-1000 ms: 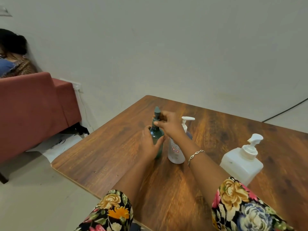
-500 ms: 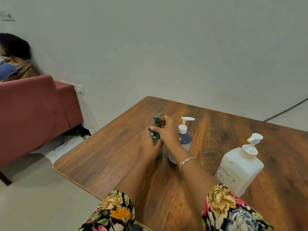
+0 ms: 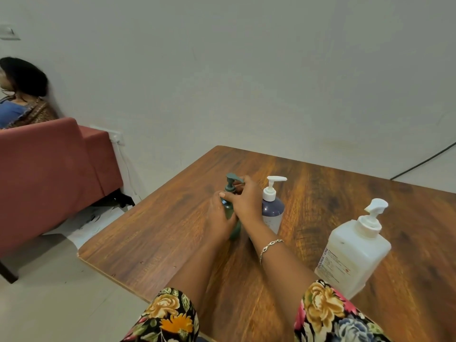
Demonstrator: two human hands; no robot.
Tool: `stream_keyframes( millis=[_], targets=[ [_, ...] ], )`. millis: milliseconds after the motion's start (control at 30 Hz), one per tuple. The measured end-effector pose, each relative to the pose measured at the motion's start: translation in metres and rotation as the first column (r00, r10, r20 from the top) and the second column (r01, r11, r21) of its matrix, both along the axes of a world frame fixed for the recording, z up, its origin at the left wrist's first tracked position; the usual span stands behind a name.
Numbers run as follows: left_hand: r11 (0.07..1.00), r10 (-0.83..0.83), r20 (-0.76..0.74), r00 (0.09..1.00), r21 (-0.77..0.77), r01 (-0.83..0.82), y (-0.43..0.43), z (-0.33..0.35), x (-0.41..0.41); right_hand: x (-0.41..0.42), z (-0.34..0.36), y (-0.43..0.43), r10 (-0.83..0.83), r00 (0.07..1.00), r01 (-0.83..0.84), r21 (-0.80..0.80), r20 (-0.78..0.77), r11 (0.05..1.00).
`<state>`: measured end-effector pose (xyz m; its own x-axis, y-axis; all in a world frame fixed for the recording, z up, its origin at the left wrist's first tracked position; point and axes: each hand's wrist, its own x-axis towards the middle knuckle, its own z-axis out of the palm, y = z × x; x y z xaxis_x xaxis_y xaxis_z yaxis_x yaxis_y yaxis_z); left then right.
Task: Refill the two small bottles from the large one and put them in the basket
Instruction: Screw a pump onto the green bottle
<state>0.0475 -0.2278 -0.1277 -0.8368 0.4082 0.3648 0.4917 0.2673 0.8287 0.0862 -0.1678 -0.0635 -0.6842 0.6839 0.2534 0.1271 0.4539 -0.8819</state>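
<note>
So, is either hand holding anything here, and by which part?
Both hold the green bottle. The left hand grips its body, and the right hand has its fingers round the neck just below the pump head.

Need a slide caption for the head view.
Left hand grips the green pump bottle, right hand holds its neck; blue bottle and large white bottle stand nearby.

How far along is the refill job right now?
Nothing looks done: the blue bottle and large white bottle stand with pumps on. In hand: the left hand grips the green bottle while the right hand grips its pump neck, probably unscrewing. Left: both refills and basketing; no basket is in view.
</note>
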Motion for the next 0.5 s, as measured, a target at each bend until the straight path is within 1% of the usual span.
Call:
stream_keyframes(
  millis=[67, 167, 233, 500],
  targets=[
    [1.000, -0.005, 0.006, 1.000, -0.011, 0.005, -0.0005, 0.0008, -0.0004, -0.0001, -0.0021, -0.0023, -0.019, 1.000, 0.018, 0.008, 0.003, 1.000],
    [1.000, -0.028, 0.006, 1.000, -0.009, 0.028, -0.0018, 0.0008, -0.0039, 0.0023, -0.0036, -0.0045, 0.035, 0.998, -0.038, -0.061, -0.048, 0.997],
    [0.999, -0.049, 0.005, 0.999, -0.014, 0.049, -0.0028, 0.0014, -0.0057, 0.0044, -0.0042, -0.0046, 0.063, 0.997, -0.066, -0.058, -0.050, 0.996],
    [0.997, -0.077, 0.020, 0.997, 0.001, 0.077, -0.0054, 0.0004, -0.0058, 0.0042, -0.0051, -0.0079, -0.017, 0.997, 0.015, -0.022, -0.071, 1.000]
  ],
)
